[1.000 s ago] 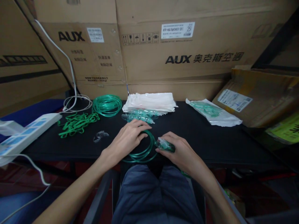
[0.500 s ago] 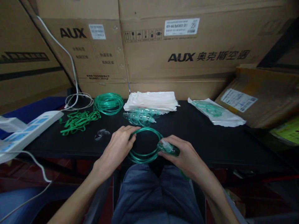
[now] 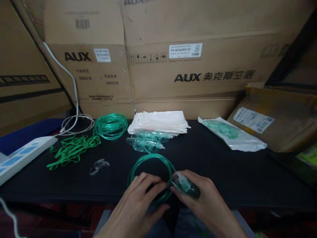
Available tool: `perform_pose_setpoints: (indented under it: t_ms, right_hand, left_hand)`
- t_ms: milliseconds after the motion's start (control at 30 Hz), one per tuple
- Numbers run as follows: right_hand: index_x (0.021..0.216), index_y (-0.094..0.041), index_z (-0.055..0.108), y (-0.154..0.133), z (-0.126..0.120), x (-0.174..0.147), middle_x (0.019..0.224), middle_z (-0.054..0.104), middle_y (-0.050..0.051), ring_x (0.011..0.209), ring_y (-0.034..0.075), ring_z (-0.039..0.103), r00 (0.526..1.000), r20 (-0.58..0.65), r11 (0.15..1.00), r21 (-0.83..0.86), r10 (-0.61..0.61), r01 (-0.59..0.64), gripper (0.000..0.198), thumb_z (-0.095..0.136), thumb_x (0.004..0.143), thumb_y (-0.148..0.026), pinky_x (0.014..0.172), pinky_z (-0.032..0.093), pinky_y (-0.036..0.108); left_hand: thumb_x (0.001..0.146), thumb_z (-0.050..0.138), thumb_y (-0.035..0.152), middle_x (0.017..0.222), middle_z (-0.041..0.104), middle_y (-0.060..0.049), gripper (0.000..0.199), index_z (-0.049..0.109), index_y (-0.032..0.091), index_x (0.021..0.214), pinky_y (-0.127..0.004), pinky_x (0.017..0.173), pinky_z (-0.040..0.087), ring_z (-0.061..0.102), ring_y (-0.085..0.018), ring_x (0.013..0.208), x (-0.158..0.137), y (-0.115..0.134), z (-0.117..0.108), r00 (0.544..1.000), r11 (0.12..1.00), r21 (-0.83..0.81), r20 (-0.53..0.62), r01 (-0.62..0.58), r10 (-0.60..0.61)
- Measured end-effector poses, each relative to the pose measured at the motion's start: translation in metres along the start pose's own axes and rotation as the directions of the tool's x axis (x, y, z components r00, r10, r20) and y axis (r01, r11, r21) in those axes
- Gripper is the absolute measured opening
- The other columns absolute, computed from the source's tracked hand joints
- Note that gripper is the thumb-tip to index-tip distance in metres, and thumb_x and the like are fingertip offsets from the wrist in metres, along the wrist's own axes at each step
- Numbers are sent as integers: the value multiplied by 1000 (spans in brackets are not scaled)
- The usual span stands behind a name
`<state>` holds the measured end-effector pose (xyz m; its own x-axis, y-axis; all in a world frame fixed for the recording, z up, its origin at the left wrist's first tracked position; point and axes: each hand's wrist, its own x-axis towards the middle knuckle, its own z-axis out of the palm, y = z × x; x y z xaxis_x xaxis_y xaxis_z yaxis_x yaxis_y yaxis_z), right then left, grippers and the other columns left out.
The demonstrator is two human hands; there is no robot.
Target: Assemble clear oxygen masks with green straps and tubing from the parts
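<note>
A coil of green plastic tubing [image 3: 150,155] is raised near the table's front edge. My right hand [image 3: 204,195] is closed around a clear green oxygen mask [image 3: 184,185], beside the coil's right side. Across the coil's near part lies my left hand [image 3: 141,201], fingers stretched towards the coil's right side and thumb apart from them. Its fingertips are close to the tubing; whether they touch it I cannot tell. Beyond the coil, more clear green masks [image 3: 146,143] lie in front of a stack of white pouches [image 3: 159,122].
To the left lie another green tubing coil [image 3: 111,125], tangled green elastic straps [image 3: 71,150], small clear pieces [image 3: 98,166] and a white power strip [image 3: 27,157]. A filled pouch [image 3: 231,132] and a cardboard box [image 3: 279,115] are at right. Large cartons [image 3: 153,82] stand behind.
My left hand has left the coil's left side and moved right, across its near part. My right hand still holds the oxygen mask. The view has tilted up.
</note>
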<state>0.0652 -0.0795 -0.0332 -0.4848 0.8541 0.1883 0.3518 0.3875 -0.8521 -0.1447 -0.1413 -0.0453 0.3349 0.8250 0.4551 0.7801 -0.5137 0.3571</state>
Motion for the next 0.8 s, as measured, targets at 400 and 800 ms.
perform_pose_setpoints:
  t_ms: [400, 800]
  right_hand:
    - [100, -24, 47, -9, -50, 48, 72, 70, -5, 50, 9, 55, 816, 530, 913, 175, 228, -369, 46, 81, 83, -50, 40, 38, 15]
    - [94, -18, 65, 9, -63, 20, 84, 61, 2, 69, 13, 48, 884, 459, 938, 259, 89, -230, 46, 64, 93, -64, 56, 40, 22]
  left_hand:
    - [97, 67, 16, 97, 73, -3, 12, 75, 22, 102, -25, 76, 57, 67, -16, 87, 8, -2, 1, 992, 981, -187, -125, -40, 17]
    - [101, 58, 15, 98, 73, -1, 39, 67, 31, 136, -22, 72, 54, 67, -16, 85, 16, -2, -16, 993, 956, -289, 116, 56, -23]
